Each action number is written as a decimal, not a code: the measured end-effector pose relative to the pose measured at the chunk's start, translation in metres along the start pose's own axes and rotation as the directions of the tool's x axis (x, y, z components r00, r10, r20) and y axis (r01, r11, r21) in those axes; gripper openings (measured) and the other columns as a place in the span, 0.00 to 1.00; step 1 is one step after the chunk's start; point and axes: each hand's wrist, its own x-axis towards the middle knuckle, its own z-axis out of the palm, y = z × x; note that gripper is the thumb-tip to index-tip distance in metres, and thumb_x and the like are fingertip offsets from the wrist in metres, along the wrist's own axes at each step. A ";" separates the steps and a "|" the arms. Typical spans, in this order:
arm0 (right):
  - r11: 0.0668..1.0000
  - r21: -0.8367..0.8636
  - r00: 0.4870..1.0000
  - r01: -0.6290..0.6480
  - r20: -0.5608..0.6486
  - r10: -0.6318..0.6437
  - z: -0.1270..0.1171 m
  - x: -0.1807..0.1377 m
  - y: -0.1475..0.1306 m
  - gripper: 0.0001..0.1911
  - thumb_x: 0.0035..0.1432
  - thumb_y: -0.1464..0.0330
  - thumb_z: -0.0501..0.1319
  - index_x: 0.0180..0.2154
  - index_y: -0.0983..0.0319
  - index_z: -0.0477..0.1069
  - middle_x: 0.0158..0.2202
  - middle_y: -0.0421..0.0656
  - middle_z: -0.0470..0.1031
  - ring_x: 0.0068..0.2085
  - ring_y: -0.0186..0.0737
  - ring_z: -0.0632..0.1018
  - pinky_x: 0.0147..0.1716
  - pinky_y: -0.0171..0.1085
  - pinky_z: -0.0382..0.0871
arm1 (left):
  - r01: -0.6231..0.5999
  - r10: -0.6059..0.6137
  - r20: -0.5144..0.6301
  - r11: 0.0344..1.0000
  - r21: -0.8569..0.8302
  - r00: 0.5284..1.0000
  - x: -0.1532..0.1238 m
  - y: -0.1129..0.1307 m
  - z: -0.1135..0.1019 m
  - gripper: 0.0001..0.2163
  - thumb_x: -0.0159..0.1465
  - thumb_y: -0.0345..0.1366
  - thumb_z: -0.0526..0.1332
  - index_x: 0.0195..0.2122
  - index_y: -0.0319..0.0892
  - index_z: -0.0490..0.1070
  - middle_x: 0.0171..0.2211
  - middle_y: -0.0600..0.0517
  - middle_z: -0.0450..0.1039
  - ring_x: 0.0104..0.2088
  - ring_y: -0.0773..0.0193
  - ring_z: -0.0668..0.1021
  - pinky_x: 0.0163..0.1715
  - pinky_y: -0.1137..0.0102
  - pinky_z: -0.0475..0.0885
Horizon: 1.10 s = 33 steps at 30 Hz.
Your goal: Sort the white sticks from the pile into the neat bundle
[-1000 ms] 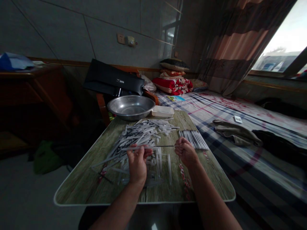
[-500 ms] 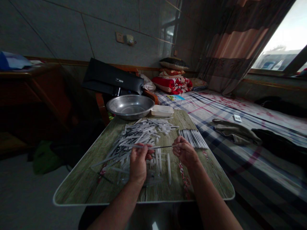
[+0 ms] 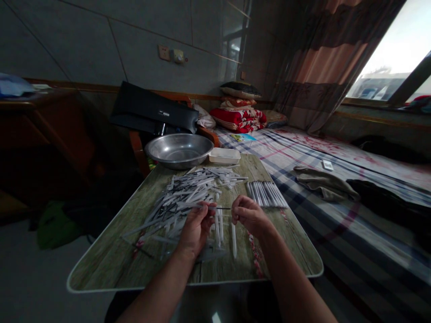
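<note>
My left hand (image 3: 198,224) pinches a slim whitish pen-like tube, mostly covered by the fingers. A thin dark rod (image 3: 223,208) sticks out of its right end. At the rod's other end, the fingertips of my right hand (image 3: 248,214) are closed together; what they grip is mostly hidden. Beneath and behind my left hand spreads a loose pile of white tubes and dark rods (image 3: 193,190). Beyond my right hand lies a neat row of white pen-like sticks with dark ends (image 3: 266,194). A single white tube (image 3: 234,242) lies between my forearms.
A wood-patterned table (image 3: 111,264) carries all this. At its far end are a wide metal basin (image 3: 180,150) and a shallow white tray (image 3: 225,155). A bed with a plaid sheet (image 3: 283,157) adjoins the right side. A black monitor (image 3: 151,110) leans behind the basin.
My hands have come closer together, and less of the dark rod shows between them. The whole view has shifted slightly.
</note>
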 end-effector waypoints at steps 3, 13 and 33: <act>0.995 0.088 0.996 -0.046 0.074 0.040 0.012 -0.002 0.001 0.11 0.48 0.65 0.70 0.31 0.64 0.72 0.25 0.39 0.74 0.25 0.33 0.74 0.25 0.34 0.71 | 0.001 -0.003 0.050 0.999 0.049 0.999 -0.002 -0.001 -0.001 0.13 0.49 0.36 0.73 0.33 0.40 0.74 0.35 0.50 0.80 0.30 0.67 0.80 0.25 0.77 0.76; 0.997 -0.078 0.998 -0.009 -0.068 0.003 0.030 0.009 0.030 0.17 0.48 0.59 0.70 0.30 0.61 0.65 0.21 0.34 0.68 0.18 0.26 0.65 0.16 0.27 0.58 | 0.110 -0.109 0.101 0.994 -0.005 0.989 -0.004 -0.001 0.002 0.12 0.49 0.33 0.73 0.31 0.39 0.73 0.24 0.53 0.76 0.22 0.69 0.78 0.23 0.76 0.74; 0.149 -0.979 0.979 -0.138 -0.157 -0.129 -0.007 0.013 0.028 0.05 0.53 0.72 0.60 0.33 0.64 0.73 0.33 0.45 0.73 0.33 0.36 0.72 0.35 0.34 0.63 | -0.224 0.231 -0.077 0.971 0.089 0.970 0.001 0.004 0.000 0.16 0.55 0.47 0.68 0.34 0.42 0.68 0.31 0.53 0.77 0.32 0.60 0.83 0.30 0.71 0.77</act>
